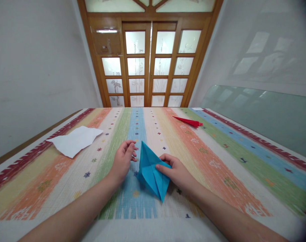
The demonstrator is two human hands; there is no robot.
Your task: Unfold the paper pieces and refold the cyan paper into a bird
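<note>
A sheet of blue origami paper [150, 168], folded into a pointed diamond with creases and loose flaps, is held tilted above the striped tablecloth. My right hand [175, 169] pinches its right corner, thumb on the front face and fingers behind. Just left of the paper is my left hand [125, 158], apart from it, with the fingers loosely curled and nothing seen between them. The paper's back side is hidden from me.
A red folded paper piece [188, 121], long and narrow, lies at the back right. White paper [75, 139] with uneven edges rests on the left of the striped tablecloth [92, 188]. Wooden doors with glass panes [150, 64] stand beyond the table, between pale walls.
</note>
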